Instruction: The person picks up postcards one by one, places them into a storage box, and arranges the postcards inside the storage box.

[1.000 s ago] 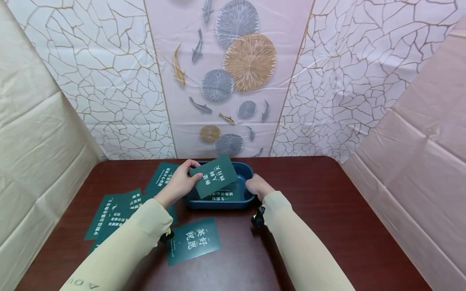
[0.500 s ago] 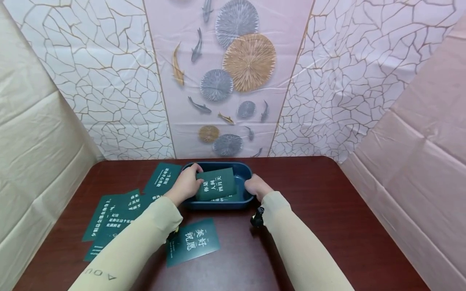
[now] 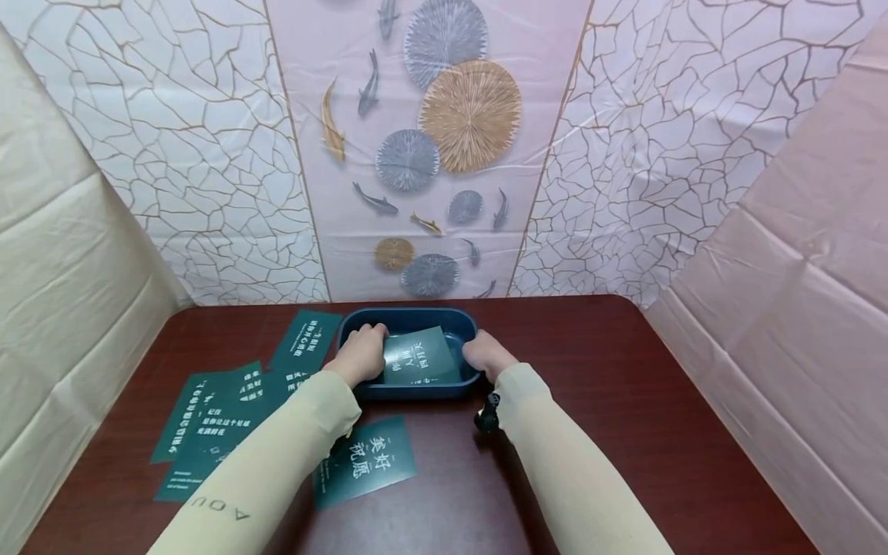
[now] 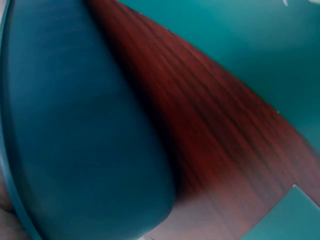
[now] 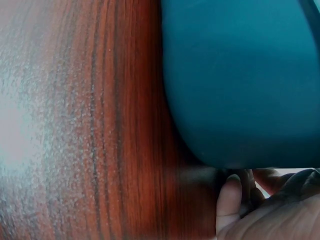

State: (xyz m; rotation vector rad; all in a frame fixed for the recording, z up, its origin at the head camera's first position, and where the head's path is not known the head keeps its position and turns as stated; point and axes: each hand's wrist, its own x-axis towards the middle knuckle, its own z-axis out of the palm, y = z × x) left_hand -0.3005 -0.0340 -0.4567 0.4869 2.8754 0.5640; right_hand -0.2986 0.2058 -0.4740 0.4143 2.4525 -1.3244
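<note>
A dark blue oblong tray (image 3: 416,391) stands near the back edge of the table. Inside it, a green card (image 3: 419,354) with white Chinese characters overlaps another green card. My left hand (image 3: 362,354) reaches over the tray's left end and holds the card by its left edge; the fingertips are partly hidden. At the opposite end, my right hand (image 3: 489,354) grips the tray. The right wrist view has the thumb (image 5: 230,197) against the tray's end. In the left wrist view, the tray's side (image 4: 85,125) covers nearly all of that hand.
Left of the tray lies a green card (image 3: 305,341), with several more overlapping cards (image 3: 208,432) nearer the table's left edge. Another card (image 3: 368,462) lies in front, partly under the left forearm. Patterned cloth walls (image 3: 597,193) enclose the dark red table (image 3: 624,432).
My left hand has lowered the card from above the tray down into it, and the card has gone from tilted to flatter. The right hand has kept its place at the tray.
</note>
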